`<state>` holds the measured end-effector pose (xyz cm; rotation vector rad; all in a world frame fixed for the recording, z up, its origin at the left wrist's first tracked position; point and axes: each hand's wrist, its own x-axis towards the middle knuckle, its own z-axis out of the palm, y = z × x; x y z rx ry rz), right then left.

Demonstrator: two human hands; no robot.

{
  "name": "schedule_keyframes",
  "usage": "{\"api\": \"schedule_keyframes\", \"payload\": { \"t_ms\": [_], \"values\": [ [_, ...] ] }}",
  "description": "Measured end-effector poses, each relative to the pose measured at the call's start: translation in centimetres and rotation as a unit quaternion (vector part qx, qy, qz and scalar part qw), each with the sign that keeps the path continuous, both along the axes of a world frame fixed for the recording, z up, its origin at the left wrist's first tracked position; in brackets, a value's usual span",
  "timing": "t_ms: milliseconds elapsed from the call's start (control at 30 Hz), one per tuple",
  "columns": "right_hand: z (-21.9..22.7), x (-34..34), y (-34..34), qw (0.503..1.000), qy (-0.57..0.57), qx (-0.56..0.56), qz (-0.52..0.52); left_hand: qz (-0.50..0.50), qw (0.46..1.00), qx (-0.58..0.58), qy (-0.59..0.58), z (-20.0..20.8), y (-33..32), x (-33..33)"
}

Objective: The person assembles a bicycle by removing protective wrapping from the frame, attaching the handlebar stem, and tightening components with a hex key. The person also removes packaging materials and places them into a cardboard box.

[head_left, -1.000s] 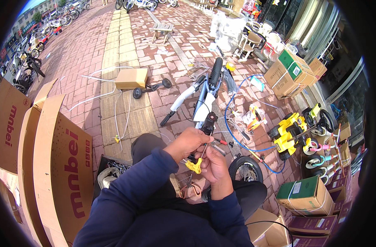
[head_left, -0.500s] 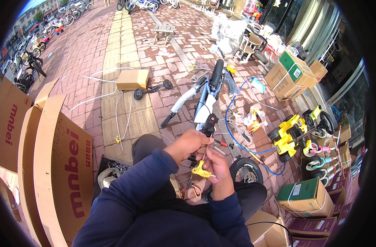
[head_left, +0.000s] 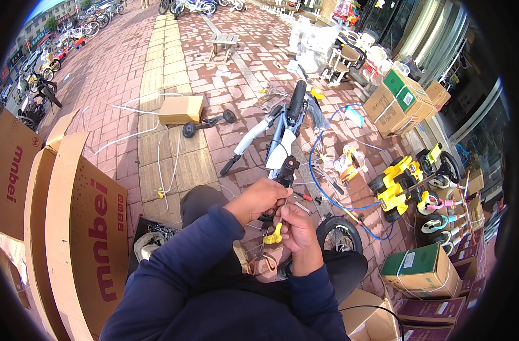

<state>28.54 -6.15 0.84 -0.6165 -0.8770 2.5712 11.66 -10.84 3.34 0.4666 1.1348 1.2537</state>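
Note:
My right hand [head_left: 299,227] is closed, thumb and fingers pinched on the shaft of a yellow T-handle hex key [head_left: 274,235]. The yellow grip hangs below the fingers, nearest to me. My left hand [head_left: 260,200] is closed in a pinch at the upper end of the shaft, beside a small bicycle's black clamp [head_left: 288,170]; its fingers hide what they grip. Beyond the hands lies the blue and white bicycle frame [head_left: 277,139], with its tyre [head_left: 297,99] pointing away.
A loose spoked wheel [head_left: 339,234] lies by my right knee, near a red-handled tool [head_left: 302,196]. Blue tubing [head_left: 312,156] curves across the brick paving. Tall cartons [head_left: 89,227] stand at left, a yellow toy vehicle [head_left: 398,187] at right, and training wheels [head_left: 209,123] farther off.
The yellow grip has turned and now points more toward me. My right hand has shifted slightly up the shaft; my left hand stays almost in place.

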Motion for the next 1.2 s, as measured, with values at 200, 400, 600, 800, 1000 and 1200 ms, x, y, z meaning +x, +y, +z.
{"api": "schedule_keyframes", "payload": {
  "t_ms": [200, 400, 600, 800, 1000, 1200],
  "values": [
    [-0.3, 0.0, -0.7, 0.999, -0.034, 0.007, -0.015, 0.01, 0.999, -0.005, 0.043, -0.5, -0.2, 0.1],
    [-1.4, 0.8, 0.9, 0.997, 0.02, 0.018, 0.07, 0.003, 1.0, -0.009, 0.009, -0.3, 0.0, -0.1],
    [-0.9, -0.4, -1.2, 0.999, -0.015, 0.022, -0.028, -0.002, 0.999, 0.004, 0.04, 0.0, -0.7, -0.2],
    [-0.3, 0.6, 0.1, 0.999, 0.006, 0.019, 0.033, -0.015, 0.999, 0.01, -0.033, -0.8, -0.3, -0.4],
    [-2.0, 0.3, 0.1, 0.999, 0.033, 0.029, 0.032, -0.001, 0.997, 0.002, 0.078, -0.5, -0.2, -0.2],
    [-0.7, 0.6, -0.2, 0.999, 0.022, 0.012, 0.023, -0.013, 0.999, 0.001, -0.041, -0.5, -0.5, -0.2]
  ]
}}
